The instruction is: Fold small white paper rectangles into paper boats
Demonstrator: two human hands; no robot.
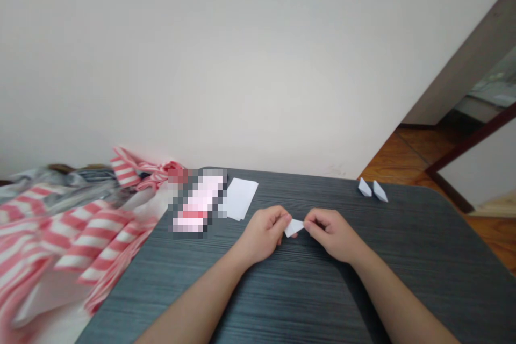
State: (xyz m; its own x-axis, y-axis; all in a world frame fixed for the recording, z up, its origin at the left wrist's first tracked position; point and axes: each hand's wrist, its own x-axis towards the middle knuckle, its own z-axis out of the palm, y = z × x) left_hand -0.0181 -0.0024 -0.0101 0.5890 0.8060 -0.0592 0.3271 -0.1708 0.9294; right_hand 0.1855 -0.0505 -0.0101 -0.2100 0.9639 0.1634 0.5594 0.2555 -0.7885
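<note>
A small piece of folded white paper (294, 227) is held between my two hands over the middle of the dark table (282, 290). My left hand (266, 232) pinches its left end between thumb and fingers. At the pointed right end, my right hand (331, 232) has thumb and fingertips closed on it. Behind my left hand lies a small stack of white paper sheets (242, 198). Two folded white paper pieces (365, 188) stand side by side near the far right edge of the table.
Left of the sheets is a blurred-out pink and white object with a dark border (201, 201). Red-and-white striped cloth (97, 236) is heaped beyond the table's left edge. A pale wall (258, 64) rises behind the table, and wooden floor (397, 158) shows at right.
</note>
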